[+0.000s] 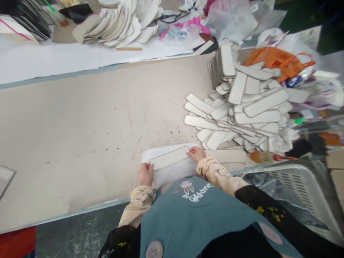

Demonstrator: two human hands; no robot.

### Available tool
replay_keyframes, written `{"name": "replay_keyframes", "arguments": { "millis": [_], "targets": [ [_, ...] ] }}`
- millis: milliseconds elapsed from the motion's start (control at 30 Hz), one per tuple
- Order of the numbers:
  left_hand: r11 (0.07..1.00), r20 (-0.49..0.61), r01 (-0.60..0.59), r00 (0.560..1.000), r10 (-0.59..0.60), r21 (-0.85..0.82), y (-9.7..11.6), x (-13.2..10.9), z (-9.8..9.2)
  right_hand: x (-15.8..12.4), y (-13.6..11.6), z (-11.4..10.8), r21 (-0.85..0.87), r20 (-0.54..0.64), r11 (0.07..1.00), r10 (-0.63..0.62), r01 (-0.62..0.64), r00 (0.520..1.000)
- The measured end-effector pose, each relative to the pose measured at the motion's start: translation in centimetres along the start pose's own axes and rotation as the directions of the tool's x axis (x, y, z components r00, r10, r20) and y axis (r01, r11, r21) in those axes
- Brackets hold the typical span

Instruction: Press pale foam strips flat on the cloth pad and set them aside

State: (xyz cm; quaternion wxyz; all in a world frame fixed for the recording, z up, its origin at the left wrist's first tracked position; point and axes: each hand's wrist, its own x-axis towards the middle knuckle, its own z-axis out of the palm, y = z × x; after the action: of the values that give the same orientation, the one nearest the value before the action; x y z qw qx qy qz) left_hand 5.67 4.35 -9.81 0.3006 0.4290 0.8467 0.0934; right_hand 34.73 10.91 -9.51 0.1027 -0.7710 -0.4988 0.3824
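Note:
A long white strip with rounded corners and a dark edge (pixel 170 158) lies tilted over a white sheet (pixel 172 175) at the table's front edge. My left hand (pixel 146 174) pinches the strip's left end between thumb and fingers. At its right end, my right hand (pixel 196 154) has thumb and fingertips closed on the upper corner. Just right of that hand, a plain beige strip (pixel 228 156) rests on the table. A large heap of similar white strips (pixel 258 104) is piled beyond, to the right.
The beige table (pixel 67 143) stretches to the left. Stacked curved pieces (pixel 120 23) and plastic bags (pixel 231 18) line the back. An orange bag (pixel 279 61) lies behind the heap. A grey plastic basket (pixel 303 179) and a bottle (pixel 262 157) are at the right.

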Motion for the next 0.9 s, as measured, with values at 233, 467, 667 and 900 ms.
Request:
{"name": "replay_keyframes", "arguments": {
  "millis": [233, 467, 667, 900],
  "targets": [
    [0.999, -0.008, -0.009, 1.000, 0.009, 0.037, 0.38, -0.23, -0.49, 0.03, -0.25, -0.12, -0.045, 0.021, 0.999, -0.007, 0.008, 1.000],
    [0.999, -0.003, -0.024, 1.000, 0.024, 0.033, 0.21, -0.12, -0.46, 0.33, 0.06, 0.06, -0.039, 0.020, 0.999, 0.002, -0.001, 1.000],
    [0.999, -0.004, -0.010, 1.000, 0.010, 0.036, 0.42, -0.14, -0.55, 0.64, 0.66, 0.08, -0.007, 0.027, 1.000, -0.018, 0.019, 0.999],
    [0.997, -0.008, -0.037, 0.999, 0.038, 0.071, 0.23, 0.04, -0.19, 0.49, 0.46, 0.06, -0.045, 0.001, 0.998, -0.052, 0.052, 0.999]
  ]
}}
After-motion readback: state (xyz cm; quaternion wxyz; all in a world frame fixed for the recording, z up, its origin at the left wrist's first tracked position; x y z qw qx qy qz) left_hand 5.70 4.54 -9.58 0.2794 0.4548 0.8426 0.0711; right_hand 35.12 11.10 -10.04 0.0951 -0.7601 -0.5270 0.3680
